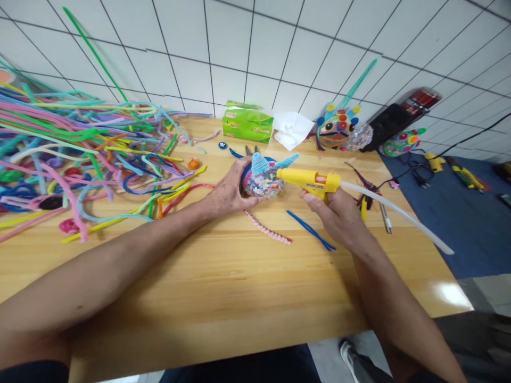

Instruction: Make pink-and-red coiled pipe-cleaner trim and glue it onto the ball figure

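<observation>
My left hand [231,189] is wrapped round the left side of a clear bottle-like body [265,185] filled with colourful bits. Two light-blue fuzzy pointed pieces [260,164] stick up from it, and a dark blue and pink band circles its left part. My right hand [333,210] grips a yellow glue gun [307,178], whose nozzle points left, close to the right side of the body. A long whitish glue stick [403,213] trails from the gun's back. Whether the nozzle touches the body, I cannot tell.
Many coloured pipe cleaners [91,154] cover the table's left. Behind are a green tissue pack [247,123], a white tissue [293,129] and a decorated figure [337,127]. A pink braided strip [267,229] and blue pipe cleaners [309,230] lie in front. A pen [386,218] lies right.
</observation>
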{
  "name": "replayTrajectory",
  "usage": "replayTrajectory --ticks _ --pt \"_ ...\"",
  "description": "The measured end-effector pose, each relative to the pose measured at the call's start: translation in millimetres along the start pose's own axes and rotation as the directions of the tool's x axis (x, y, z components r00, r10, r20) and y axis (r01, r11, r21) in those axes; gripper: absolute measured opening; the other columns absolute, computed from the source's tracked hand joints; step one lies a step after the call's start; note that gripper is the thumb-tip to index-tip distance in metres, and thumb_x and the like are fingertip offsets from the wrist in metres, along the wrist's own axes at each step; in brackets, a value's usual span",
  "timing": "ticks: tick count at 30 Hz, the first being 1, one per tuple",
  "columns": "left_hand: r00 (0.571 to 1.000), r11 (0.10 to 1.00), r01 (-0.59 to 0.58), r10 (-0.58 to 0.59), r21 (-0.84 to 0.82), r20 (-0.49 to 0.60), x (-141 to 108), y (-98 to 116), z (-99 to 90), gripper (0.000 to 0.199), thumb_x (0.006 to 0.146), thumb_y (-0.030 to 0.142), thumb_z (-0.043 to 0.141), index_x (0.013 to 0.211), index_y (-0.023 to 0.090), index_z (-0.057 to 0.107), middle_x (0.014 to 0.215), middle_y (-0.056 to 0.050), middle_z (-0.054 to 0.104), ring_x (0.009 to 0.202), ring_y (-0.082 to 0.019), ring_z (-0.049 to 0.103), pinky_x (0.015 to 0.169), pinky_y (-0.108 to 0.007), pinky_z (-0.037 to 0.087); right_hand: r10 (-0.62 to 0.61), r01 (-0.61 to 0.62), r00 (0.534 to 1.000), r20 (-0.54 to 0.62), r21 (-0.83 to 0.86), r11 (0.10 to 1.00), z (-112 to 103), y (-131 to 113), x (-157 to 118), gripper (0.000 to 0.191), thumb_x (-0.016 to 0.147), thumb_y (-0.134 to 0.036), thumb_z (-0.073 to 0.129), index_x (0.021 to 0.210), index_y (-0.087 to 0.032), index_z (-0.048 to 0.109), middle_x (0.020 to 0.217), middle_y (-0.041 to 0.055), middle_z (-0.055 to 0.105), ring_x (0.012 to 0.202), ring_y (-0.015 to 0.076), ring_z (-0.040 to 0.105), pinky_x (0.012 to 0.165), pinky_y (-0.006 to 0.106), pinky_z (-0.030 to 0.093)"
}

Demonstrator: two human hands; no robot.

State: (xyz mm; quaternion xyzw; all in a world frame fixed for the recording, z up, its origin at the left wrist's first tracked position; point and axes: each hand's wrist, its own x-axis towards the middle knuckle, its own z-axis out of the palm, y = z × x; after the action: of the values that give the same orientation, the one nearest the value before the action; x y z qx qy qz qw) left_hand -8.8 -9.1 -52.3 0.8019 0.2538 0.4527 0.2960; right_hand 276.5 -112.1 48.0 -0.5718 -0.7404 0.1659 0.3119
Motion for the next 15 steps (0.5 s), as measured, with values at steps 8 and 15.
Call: replayTrajectory --ticks 8,15 --pt "0.999 1.0 -0.029 0.029 0.008 0.019 1.1 0.9 -1.0 0.095 0.083 0.046 0.091 0.161 0.027 0.04 0.158 -0.019 0.056 0.145 -0.039 0.06 0.125 -0.06 0.053 0.017 -0.017 1.0 -0.01 -0.021 1.0 -0.2 -1.4 -0.1 0.026 0.104 -0.046 0.061 0.107 -0.023 0.074 0.102 0.0096 0.081 0.096 0.0321 0.076 0.087 0.047 0.059" --pt "0.999 0.999 -0.041 0.041 0.007 0.02 1.8 0.7 -0.7 0.095 0.083 0.046 0.092 0.161 0.027 0.039 0.158 -0.02 0.055 0.146 -0.04 0.06 0.126 -0.062 0.052 0.025 -0.025 1.0 0.002 -0.027 0.999 -0.3 -1.9 -1.3 0.028 0.103 -0.048 0.062 0.107 -0.023 0.074 0.103 0.0098 0.081 0.096 0.032 0.075 0.088 0.046 0.058"
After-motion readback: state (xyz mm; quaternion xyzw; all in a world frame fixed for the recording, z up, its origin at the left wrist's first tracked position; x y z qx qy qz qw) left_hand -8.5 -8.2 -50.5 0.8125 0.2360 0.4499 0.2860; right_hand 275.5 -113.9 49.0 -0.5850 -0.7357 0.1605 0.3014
